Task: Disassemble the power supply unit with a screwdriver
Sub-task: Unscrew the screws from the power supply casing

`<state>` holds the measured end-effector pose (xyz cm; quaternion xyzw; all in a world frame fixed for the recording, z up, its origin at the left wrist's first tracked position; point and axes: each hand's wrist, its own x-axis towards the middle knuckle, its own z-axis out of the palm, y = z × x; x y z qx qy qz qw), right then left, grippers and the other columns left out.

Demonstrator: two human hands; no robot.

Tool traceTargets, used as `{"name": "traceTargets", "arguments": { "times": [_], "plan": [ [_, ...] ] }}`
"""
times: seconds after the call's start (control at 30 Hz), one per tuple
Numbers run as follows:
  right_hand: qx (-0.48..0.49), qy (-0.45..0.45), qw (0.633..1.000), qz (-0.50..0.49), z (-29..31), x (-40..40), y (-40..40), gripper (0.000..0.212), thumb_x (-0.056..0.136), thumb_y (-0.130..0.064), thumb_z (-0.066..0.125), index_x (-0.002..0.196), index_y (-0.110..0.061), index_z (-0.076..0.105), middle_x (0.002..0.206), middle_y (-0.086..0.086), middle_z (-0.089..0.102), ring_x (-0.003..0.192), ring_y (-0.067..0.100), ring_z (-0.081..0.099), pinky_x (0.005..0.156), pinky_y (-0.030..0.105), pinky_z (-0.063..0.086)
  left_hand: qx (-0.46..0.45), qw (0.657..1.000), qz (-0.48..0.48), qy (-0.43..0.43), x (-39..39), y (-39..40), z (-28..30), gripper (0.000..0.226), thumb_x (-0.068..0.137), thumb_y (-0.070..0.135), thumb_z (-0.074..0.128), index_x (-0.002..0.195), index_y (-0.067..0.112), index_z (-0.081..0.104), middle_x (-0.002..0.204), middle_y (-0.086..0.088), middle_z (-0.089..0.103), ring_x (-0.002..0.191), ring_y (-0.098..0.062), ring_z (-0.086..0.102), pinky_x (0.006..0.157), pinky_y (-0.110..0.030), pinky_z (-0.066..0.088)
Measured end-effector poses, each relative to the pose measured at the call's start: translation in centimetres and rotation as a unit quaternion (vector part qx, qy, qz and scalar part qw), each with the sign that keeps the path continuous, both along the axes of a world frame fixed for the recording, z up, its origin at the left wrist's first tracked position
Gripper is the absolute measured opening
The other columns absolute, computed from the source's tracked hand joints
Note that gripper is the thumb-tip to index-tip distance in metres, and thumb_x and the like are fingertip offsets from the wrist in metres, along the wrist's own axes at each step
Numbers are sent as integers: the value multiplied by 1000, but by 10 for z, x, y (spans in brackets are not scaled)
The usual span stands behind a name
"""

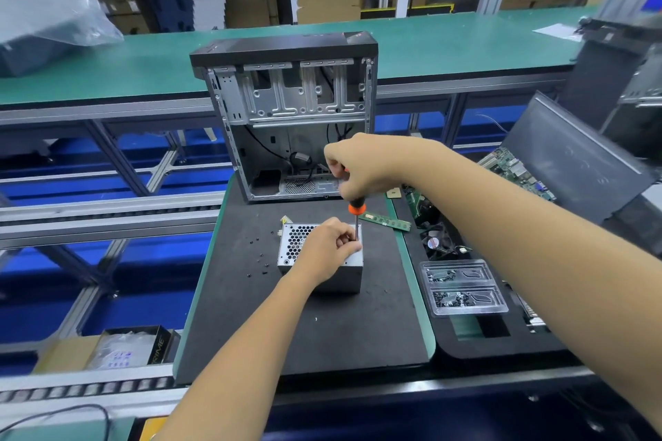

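Head view: we see the power supply unit (322, 261), a grey metal box with a honeycomb vent, sitting on a black mat (304, 315) near the middle of the table (412, 279). Left hand (327, 247) rests on top of the box, fingers curled round the shaft of the screwdriver (355, 211) near its tip. Right hand (358, 168) grips the orange-and-black handle from above; tool stands nearly upright. Small black screws (263, 263) lie loose on the mat just left of the box. Behind it stands an open computer case (286, 111). A memory stick (385, 221) lies to the right, with a clear plastic tray (462, 288) beyond.
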<state>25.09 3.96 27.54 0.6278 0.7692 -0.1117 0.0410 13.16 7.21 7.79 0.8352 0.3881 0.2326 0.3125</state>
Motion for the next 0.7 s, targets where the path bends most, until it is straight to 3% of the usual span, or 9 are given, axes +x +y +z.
{"name": "traceTargets", "arguments": {
  "times": [0.07, 0.13, 0.27, 0.33, 0.4, 0.47, 0.57, 0.63, 0.7],
  "plan": [
    [-19, 11, 1000, 16, 3, 0, -3, 32, 73, -13, 70, 94, -14, 47, 82, 0, 55, 70, 19, 49, 58, 32, 41, -8, 1000, -14, -1, -2, 1, 2, 4, 84, 15, 68, 81, 16, 65, 77, 6, 47, 63, -5, 45, 65, -8, 37],
    [-9, 10, 1000, 17, 2, 1, -4, 30, 72, -15, 71, 93, -14, 49, 80, -2, 55, 72, 19, 49, 57, 30, 41, -11, 1000, -20, 0, -3, 1, 3, 5, 84, 13, 67, 82, 17, 65, 79, 4, 48, 65, -7, 46, 66, -10, 38],
    [31, -74, 996, -42, -2, -1, -4, 35, 91, -44, 53, 91, -9, 52, 75, 5, 59, 57, 20, 60, 50, 29, 42, -14, 1000, -15, -5, -3, 0, 2, 10, 85, 13, 67, 82, 21, 63, 79, 5, 48, 65, -6, 46, 65, -7, 37],
    [54, -100, 993, -38, -6, -4, -2, 24, 96, -32, 44, 93, -9, 52, 77, 6, 53, 59, 20, 51, 48, 30, 35, -11, 1000, -15, -7, -4, 0, 2, 9, 85, 13, 67, 82, 20, 63, 78, 7, 48, 65, -5, 46, 65, -6, 37],
    [50, -58, 997, -9, -7, -3, -2, 11, 91, -23, 51, 92, -13, 47, 82, 5, 53, 70, 24, 52, 54, 32, 39, -9, 1000, -15, -7, -4, 0, 2, 7, 85, 13, 67, 82, 18, 64, 78, 7, 48, 65, -5, 46, 65, -7, 37],
    [32, -5, 999, 22, -3, -2, -3, 21, 80, -16, 62, 93, -16, 45, 83, 0, 52, 75, 21, 50, 59, 33, 41, -6, 1000, -15, -4, -3, -1, 3, 3, 85, 14, 67, 83, 16, 65, 79, 5, 49, 65, -5, 46, 65, -10, 36],
    [11, 44, 998, 34, -2, -1, -5, 28, 71, -11, 69, 91, -19, 50, 84, -4, 55, 71, 13, 48, 53, 28, 36, 2, 1000, -17, 1, -5, -2, 3, 2, 85, 15, 67, 83, 16, 65, 80, 4, 50, 66, -5, 47, 65, -11, 36],
    [43, 17, 999, 20, -7, -1, -4, 27, 76, -30, 71, 88, -18, 50, 84, -2, 57, 70, 15, 49, 52, 29, 37, 4, 1000, -13, 1, -4, -2, 3, 2, 85, 15, 67, 84, 16, 66, 81, 3, 50, 67, -7, 47, 67, -14, 39],
    [85, -49, 995, -25, -10, -2, -3, 47, 83, -62, 57, 79, -16, 47, 78, 0, 52, 65, 16, 48, 50, 29, 34, 3, 1000, -12, 0, -3, -3, 4, 2, 85, 15, 67, 86, 15, 66, 81, 2, 51, 67, -9, 48, 70, -18, 41]
  ]
}}
